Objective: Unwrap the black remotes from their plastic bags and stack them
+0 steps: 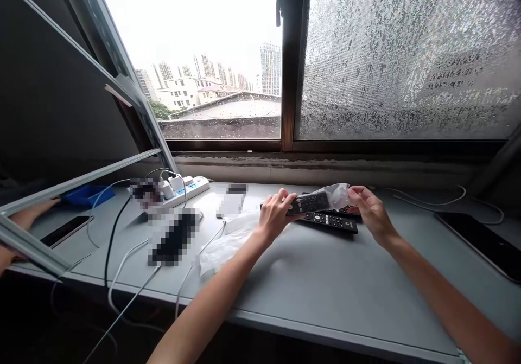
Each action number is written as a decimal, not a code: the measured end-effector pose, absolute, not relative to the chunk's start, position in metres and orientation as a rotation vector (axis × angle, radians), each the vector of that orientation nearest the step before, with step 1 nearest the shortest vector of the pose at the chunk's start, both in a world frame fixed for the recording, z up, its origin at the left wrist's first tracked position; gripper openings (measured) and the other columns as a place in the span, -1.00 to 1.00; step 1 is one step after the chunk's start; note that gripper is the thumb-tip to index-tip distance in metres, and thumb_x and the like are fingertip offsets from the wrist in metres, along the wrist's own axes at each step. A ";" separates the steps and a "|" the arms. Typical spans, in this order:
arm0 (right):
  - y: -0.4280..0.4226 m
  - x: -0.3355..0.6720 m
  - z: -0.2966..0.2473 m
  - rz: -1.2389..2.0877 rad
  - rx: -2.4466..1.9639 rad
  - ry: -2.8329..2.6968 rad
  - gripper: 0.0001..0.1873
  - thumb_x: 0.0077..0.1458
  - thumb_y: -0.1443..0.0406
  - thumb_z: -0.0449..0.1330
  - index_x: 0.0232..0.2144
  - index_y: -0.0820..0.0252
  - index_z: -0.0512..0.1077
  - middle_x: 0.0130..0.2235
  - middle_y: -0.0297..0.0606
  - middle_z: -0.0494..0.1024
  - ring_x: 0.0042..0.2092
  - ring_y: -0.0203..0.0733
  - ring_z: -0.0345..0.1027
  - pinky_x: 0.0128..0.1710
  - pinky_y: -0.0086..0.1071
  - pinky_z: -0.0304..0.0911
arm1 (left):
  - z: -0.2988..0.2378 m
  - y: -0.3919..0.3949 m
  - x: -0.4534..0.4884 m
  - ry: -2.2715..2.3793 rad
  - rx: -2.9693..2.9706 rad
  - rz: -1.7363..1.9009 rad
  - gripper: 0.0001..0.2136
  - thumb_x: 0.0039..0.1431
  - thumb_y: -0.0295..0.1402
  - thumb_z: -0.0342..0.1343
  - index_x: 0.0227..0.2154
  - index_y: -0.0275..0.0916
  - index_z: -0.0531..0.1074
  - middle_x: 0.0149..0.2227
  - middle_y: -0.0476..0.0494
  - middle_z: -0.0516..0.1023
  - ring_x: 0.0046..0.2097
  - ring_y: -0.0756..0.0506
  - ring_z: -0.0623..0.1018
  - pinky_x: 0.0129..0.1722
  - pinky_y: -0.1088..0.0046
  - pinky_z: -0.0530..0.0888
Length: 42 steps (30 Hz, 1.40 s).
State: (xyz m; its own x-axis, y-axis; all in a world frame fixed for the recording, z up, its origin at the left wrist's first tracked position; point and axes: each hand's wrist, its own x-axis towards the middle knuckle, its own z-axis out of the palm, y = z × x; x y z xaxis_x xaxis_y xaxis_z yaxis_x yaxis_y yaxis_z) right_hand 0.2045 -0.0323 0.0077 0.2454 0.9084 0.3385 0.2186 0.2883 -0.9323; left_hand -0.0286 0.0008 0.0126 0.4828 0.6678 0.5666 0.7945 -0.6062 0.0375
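Observation:
My left hand point(275, 212) is wrapped round one end of a black remote control point(309, 203), lifted just above the desk. A clear plastic bag point(338, 195) covers the remote's right part and extends past its end. The bag's loose end is pinched between the fingers of my right hand point(369, 212). Beneath the held remote lie more black remotes point(331, 221) on the desk, partly hidden by it. Beside my left forearm, white plastic bags point(228, 242) lie crumpled.
A white power strip point(185, 192) with plugs and cables stands at the back left. A tablet point(484, 239) lies at the right, a phone point(67, 231) at the left near a blue tray point(89, 195). Another person's arm point(28, 217) shows behind the metal frame point(134, 82). Blurred objects lie between.

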 end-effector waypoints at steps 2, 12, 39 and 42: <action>-0.032 0.205 0.009 0.658 -1.198 -1.198 -0.67 -0.03 0.01 0.08 -0.35 0.11 0.27 -0.26 -0.26 0.44 -0.30 -0.17 0.33 -0.44 -0.41 0.26 | 0.012 0.001 -0.028 -1.259 -2.501 -0.803 -0.52 0.05 0.08 -0.18 -0.11 -0.11 0.31 -0.20 -0.08 0.38 -0.25 -0.05 0.39 -0.25 0.48 0.24; -0.031 0.211 0.007 0.797 -1.267 -1.363 -0.66 0.01 0.06 0.05 -0.30 0.11 0.46 -0.13 -0.29 0.45 -0.15 -0.13 0.31 -0.36 -0.43 0.26 | 0.002 0.007 -0.027 -1.134 -2.444 -0.902 -0.61 0.05 -0.01 -0.05 -0.16 -0.16 0.33 -0.26 -0.06 0.38 -0.32 -0.04 0.38 -0.32 0.46 0.26; -0.026 0.210 -0.005 0.938 -1.294 -1.581 -0.57 -0.17 -0.01 0.21 -0.41 0.23 0.49 -0.30 -0.18 0.48 -0.46 -0.27 0.26 -0.54 -0.44 0.18 | 0.003 0.001 -0.026 -0.973 -2.508 -0.840 -0.53 -0.03 -0.21 0.14 -0.01 -0.11 0.25 -0.21 -0.06 0.37 -0.22 -0.07 0.38 -0.21 0.40 0.29; -0.027 0.210 -0.002 0.926 -1.268 -1.593 -0.56 -0.21 -0.02 0.23 -0.40 0.22 0.50 -0.13 -0.16 0.42 -0.42 -0.25 0.28 -0.53 -0.43 0.21 | 0.008 0.004 -0.030 -0.938 -2.494 -0.773 -0.52 -0.05 -0.25 0.17 -0.02 -0.13 0.24 -0.20 -0.09 0.36 -0.21 -0.08 0.37 -0.20 0.39 0.28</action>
